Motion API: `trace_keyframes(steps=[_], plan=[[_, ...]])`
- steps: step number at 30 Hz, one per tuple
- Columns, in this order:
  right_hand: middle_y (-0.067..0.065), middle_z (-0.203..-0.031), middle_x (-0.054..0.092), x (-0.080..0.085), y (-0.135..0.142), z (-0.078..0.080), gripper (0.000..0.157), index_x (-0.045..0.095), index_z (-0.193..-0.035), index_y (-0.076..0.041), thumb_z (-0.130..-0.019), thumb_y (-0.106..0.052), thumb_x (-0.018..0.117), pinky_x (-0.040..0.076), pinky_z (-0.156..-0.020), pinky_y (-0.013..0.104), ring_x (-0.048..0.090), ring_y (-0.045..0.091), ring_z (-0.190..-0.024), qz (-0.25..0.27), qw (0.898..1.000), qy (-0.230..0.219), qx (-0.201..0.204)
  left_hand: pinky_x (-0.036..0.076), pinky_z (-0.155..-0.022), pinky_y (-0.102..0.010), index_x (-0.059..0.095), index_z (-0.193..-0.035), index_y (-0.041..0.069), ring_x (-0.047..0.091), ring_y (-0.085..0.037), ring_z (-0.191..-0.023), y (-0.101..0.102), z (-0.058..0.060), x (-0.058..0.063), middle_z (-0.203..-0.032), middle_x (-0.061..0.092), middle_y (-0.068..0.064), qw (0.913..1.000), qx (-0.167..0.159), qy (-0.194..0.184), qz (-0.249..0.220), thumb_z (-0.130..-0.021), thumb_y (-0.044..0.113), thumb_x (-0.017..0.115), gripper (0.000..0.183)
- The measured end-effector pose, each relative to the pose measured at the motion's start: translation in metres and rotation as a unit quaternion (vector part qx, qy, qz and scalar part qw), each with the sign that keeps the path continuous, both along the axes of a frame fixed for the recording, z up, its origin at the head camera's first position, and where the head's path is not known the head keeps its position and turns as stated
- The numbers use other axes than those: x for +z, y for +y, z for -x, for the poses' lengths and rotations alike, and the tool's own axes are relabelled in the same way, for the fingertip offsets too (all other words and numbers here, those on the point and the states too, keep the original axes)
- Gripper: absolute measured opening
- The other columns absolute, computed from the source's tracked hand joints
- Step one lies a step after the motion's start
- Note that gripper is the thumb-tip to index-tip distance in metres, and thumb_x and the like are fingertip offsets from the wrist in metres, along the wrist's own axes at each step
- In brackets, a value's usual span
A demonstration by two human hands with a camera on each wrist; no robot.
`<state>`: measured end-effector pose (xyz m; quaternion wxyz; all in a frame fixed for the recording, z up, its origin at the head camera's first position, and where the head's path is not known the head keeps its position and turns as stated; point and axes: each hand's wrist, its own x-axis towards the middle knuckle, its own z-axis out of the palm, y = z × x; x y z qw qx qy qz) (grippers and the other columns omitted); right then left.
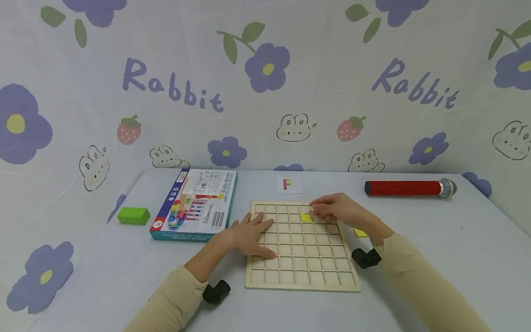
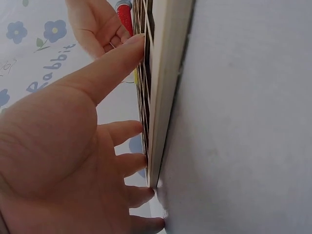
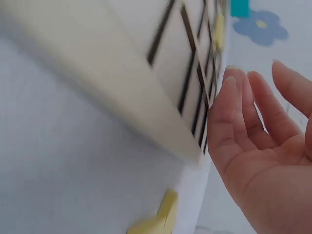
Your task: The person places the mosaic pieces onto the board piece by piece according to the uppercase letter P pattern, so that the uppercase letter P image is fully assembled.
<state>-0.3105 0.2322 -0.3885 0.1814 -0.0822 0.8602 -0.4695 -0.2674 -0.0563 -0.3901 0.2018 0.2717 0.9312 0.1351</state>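
A pale wooden grid board lies flat on the table. My left hand rests spread over its left edge, thumb and fingertips touching the frame and cells; in the left wrist view the left hand has its fingers straight. Over the board's far right part is my right hand, fingers loosely bent. A yellow square tile sits in a cell of the second row, just left of those fingers. In the right wrist view nothing shows between thumb and fingertips of the right hand.
Yellow pieces lie right of the board, partly behind the right forearm. A small card with a coloured grid lies beyond the board. At left are a boxed bead toy and a green block; a red microphone lies far right.
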Motion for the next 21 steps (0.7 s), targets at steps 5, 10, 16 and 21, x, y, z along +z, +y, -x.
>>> trace_keyframes(steps=[5, 10, 16, 21], plan=[[0.018, -0.125, 0.057, 0.004, 0.022, -0.005, 0.052, 0.048, -0.138, 0.001, -0.099, -0.033, 0.052, 0.047, -0.092, 0.034, 0.056, 0.028, -0.11, 0.043, 0.999, -0.015, -0.017, 0.012, -0.108, -0.062, 0.025, -0.153, 0.017, 0.002, -0.04, -0.142, 0.0, -0.002, 0.0, -0.158, 0.01, -0.012, 1.0, 0.002, -0.001, -0.002, -0.085, 0.053, 0.065, 0.086], [0.024, -0.131, 0.052, 0.005, 0.043, -0.013, 0.055, 0.042, -0.141, 0.002, -0.1, -0.034, 0.049, 0.045, -0.095, 0.034, 0.052, 0.034, -0.118, 0.072, 0.997, -0.012, -0.039, 0.012, -0.107, -0.063, 0.025, -0.153, 0.016, 0.002, -0.041, -0.142, -0.001, -0.002, 0.001, -0.158, 0.01, -0.013, 1.0, -0.003, 0.001, 0.001, -0.086, 0.052, 0.064, 0.086], [0.027, -0.135, 0.045, 0.005, 0.065, -0.021, 0.064, 0.036, -0.144, 0.002, -0.099, -0.04, 0.05, 0.045, -0.094, 0.03, 0.048, 0.035, -0.122, 0.102, 0.992, -0.007, -0.071, 0.012, -0.107, -0.063, 0.025, -0.153, 0.016, 0.002, -0.04, -0.142, -0.002, -0.001, 0.0, -0.158, 0.01, -0.013, 1.0, -0.006, 0.002, 0.001, -0.086, 0.052, 0.064, 0.085], [0.03, -0.138, 0.039, 0.001, 0.083, -0.025, 0.066, 0.03, -0.146, 0.004, -0.1, -0.038, 0.049, 0.045, -0.092, 0.026, 0.046, 0.035, -0.122, 0.128, 0.988, 0.005, -0.092, 0.012, -0.107, -0.063, 0.025, -0.153, 0.015, 0.002, -0.039, -0.142, -0.003, -0.001, -0.001, -0.158, 0.01, -0.013, 1.0, -0.008, -0.001, -0.002, -0.087, 0.051, 0.063, 0.084]])
